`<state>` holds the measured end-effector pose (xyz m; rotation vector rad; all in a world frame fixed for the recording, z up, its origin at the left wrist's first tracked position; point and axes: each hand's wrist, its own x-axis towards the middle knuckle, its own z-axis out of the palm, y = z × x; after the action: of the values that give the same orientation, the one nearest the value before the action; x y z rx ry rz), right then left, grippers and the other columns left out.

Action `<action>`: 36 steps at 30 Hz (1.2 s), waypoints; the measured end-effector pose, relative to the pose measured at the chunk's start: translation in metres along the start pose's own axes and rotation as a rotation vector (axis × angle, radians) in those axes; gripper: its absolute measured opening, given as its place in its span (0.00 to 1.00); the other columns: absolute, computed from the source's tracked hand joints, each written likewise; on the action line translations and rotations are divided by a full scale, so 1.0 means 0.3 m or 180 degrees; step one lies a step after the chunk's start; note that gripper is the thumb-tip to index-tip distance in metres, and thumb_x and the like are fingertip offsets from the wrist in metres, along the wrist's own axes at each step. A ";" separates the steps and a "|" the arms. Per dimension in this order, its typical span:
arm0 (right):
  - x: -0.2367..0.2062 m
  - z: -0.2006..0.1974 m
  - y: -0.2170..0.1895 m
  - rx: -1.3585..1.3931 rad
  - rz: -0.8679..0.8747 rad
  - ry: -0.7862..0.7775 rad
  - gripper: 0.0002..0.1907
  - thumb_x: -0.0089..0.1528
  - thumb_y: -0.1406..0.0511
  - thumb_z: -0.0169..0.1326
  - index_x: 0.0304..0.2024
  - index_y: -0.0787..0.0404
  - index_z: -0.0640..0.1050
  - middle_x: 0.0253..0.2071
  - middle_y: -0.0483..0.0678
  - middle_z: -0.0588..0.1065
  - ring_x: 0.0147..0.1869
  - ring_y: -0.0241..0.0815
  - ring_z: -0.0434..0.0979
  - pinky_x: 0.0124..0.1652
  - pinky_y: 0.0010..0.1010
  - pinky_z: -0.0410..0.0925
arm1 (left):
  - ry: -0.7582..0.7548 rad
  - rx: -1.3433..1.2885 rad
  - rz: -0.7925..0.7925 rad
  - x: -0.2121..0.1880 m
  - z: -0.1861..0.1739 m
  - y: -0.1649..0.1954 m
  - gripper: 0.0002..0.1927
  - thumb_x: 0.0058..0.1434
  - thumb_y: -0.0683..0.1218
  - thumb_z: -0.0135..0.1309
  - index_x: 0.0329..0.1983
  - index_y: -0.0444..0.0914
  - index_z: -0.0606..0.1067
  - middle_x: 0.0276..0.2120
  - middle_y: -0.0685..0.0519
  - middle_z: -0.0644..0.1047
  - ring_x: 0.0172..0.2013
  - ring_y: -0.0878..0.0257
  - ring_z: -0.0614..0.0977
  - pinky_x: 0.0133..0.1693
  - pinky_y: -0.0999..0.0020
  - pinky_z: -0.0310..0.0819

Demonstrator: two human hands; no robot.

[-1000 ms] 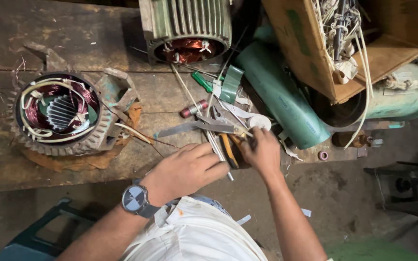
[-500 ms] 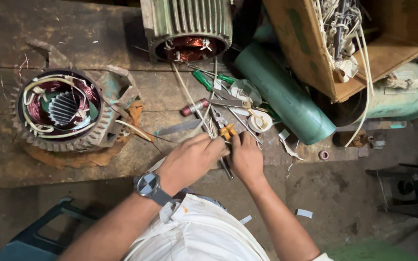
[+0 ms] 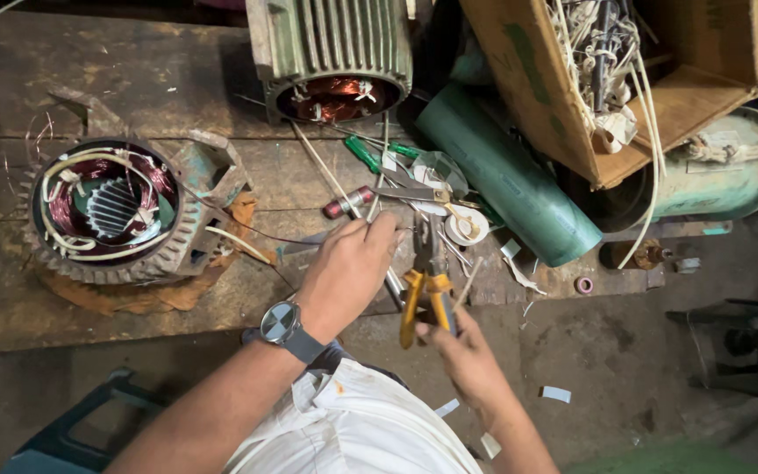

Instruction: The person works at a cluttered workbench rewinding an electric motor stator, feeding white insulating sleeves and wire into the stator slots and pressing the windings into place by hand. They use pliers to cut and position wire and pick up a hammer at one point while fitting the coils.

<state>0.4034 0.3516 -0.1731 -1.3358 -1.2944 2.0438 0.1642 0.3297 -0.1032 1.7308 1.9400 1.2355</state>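
Observation:
My left hand (image 3: pixel 344 272), a watch (image 3: pixel 281 322) on its wrist, lies on the wooden bench (image 3: pixel 133 61) with its fingers curled over a thin pale rod (image 3: pixel 392 285) that runs slantwise across the boards. My right hand (image 3: pixel 471 364) is off the bench's front edge and grips yellow-handled pliers (image 3: pixel 427 294) by the handles. The pliers' jaws point away from me into a heap of small tools. In the heap lie a red-handled screwdriver (image 3: pixel 348 202), a green-handled one (image 3: pixel 363 154) and a white tape roll (image 3: pixel 465 226).
A round motor stator with copper windings (image 3: pixel 111 206) sits at the bench's left. A ribbed motor housing (image 3: pixel 335 53) stands at the back. A green cylinder (image 3: pixel 511 184) and a cardboard box of wires (image 3: pixel 537 88) crowd the right. Paper scraps lie on the floor.
My right hand has drawn back toward me off the bench, lifting the yellow pliers. My left hand has slid forward over the rod.

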 end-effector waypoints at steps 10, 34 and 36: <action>0.021 0.133 -0.076 -0.0278 -0.0029 0.0477 0.31 0.59 0.64 0.59 0.65 0.56 0.67 0.52 0.41 0.77 0.53 0.31 0.74 0.52 0.25 0.65 | 0.0047 -0.0146 -0.0081 -0.003 0.006 0.006 0.05 0.66 0.42 0.53 0.42 0.36 0.73 0.29 0.41 0.79 0.35 0.42 0.81 0.35 0.50 0.74; 0.339 -0.038 -0.047 -0.4058 -0.2224 0.1060 0.16 0.69 0.60 0.49 0.50 0.65 0.79 0.52 0.65 0.72 0.49 0.69 0.74 0.49 0.53 0.69 | 0.0186 0.2544 0.0421 -0.111 -0.502 -0.336 0.11 0.59 0.41 0.49 0.44 0.38 0.77 0.49 0.47 0.79 0.61 0.50 0.74 0.63 0.55 0.65; 0.317 -0.046 -0.068 -0.4286 -0.2471 0.1246 0.15 0.69 0.61 0.49 0.47 0.64 0.80 0.52 0.65 0.73 0.49 0.69 0.74 0.49 0.52 0.68 | 0.0486 0.2076 0.0510 -0.098 -0.524 -0.338 0.10 0.59 0.40 0.50 0.42 0.41 0.78 0.47 0.49 0.80 0.58 0.48 0.76 0.59 0.53 0.66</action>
<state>0.3664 0.4362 -0.2069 -1.1629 -2.5199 0.2237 -0.0051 0.2454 -0.0916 2.1723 2.5361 0.8424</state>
